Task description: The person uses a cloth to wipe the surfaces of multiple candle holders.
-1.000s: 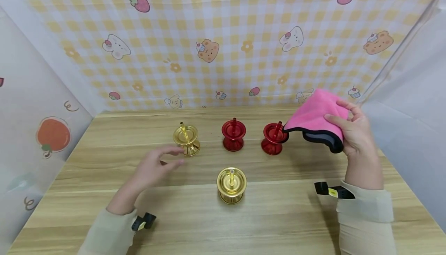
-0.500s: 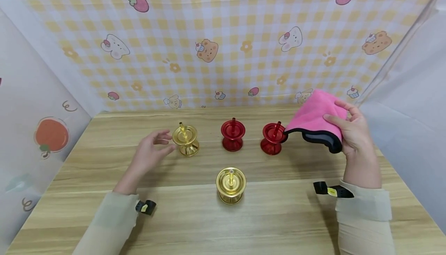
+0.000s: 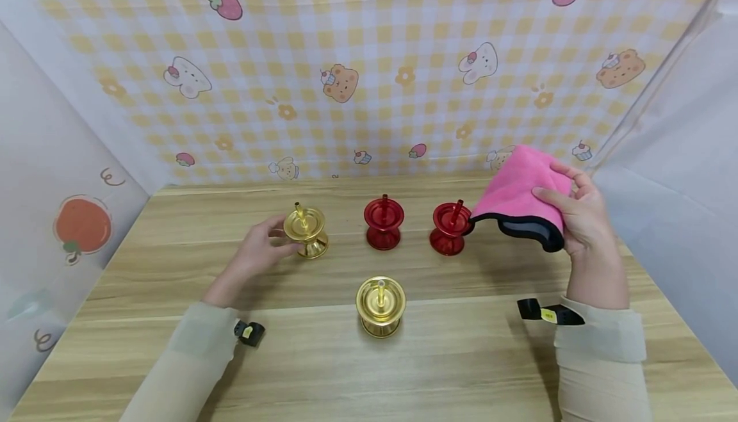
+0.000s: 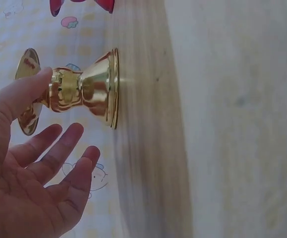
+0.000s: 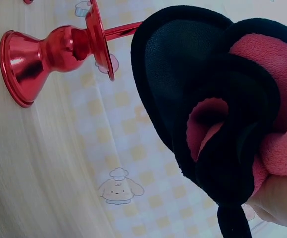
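My left hand (image 3: 262, 246) is beside the back-left gold candle holder (image 3: 311, 243), which stands upright. In the left wrist view its thumb (image 4: 31, 89) overlaps the stem of that gold holder (image 4: 66, 89), just under the dish. The other fingers are loosely bent and apart from the stem; whether the thumb touches cannot be told. My right hand (image 3: 590, 220) pinches a pink cloth (image 3: 527, 182) with black edging and a dark underside, held above the table. The cloth's left corner hangs by the right red candle holder (image 3: 446, 241), slightly overlapping its dish edge. In the right wrist view the bunched cloth (image 5: 178, 59) hides most of the hand.
Another red candle holder (image 3: 383, 237) stands at the back middle, and a second gold one (image 3: 380, 326) nearer the front. All stand on a wood-grain table (image 3: 450, 371). A patterned yellow-check curtain (image 3: 369, 44) closes off the back, with pale sheets at both sides.
My left hand has moved left and back around the gold holder's left side, then in against it, thumb at the stem. The right hand and the cloth have hardly moved.
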A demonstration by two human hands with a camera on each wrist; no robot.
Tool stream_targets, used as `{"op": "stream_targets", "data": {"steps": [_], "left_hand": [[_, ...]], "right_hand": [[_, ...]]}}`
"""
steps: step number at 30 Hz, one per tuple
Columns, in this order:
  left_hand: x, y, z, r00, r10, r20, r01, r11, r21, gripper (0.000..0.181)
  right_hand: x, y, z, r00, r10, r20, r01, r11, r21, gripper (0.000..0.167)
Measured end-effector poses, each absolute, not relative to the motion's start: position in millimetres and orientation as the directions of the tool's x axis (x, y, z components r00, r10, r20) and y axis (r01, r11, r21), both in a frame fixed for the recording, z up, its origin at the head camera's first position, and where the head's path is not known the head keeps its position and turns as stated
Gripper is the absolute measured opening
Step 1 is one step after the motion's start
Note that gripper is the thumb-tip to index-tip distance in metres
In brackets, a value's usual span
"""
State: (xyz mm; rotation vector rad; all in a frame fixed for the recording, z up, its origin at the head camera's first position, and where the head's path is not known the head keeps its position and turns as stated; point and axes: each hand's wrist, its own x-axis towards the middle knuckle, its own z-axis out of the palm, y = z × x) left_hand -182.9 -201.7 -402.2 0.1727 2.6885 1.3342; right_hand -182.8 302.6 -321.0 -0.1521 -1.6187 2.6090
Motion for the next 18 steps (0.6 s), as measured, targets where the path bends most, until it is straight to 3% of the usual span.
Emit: {"op": "stream_targets", "data": {"steps": [10,18], "left_hand": [[-191.9,-195.4,-410.4,-0.98,0.18,-0.079,0.051,0.619,0.784,0.046],[-192.3,-192.0,-408.6,-0.982,0.163,-0.093,0.022,0.592,0.805,0.039]], "right_hand": [[-181.6,303.8,-320.1,-0.987,0.14,-0.077,0.006,-0.447,-0.895,0.057],[-181.2,307.5,-318.8,-0.98,0.184,-0.07,-0.034,-0.507,-0.861,0.054]]}}
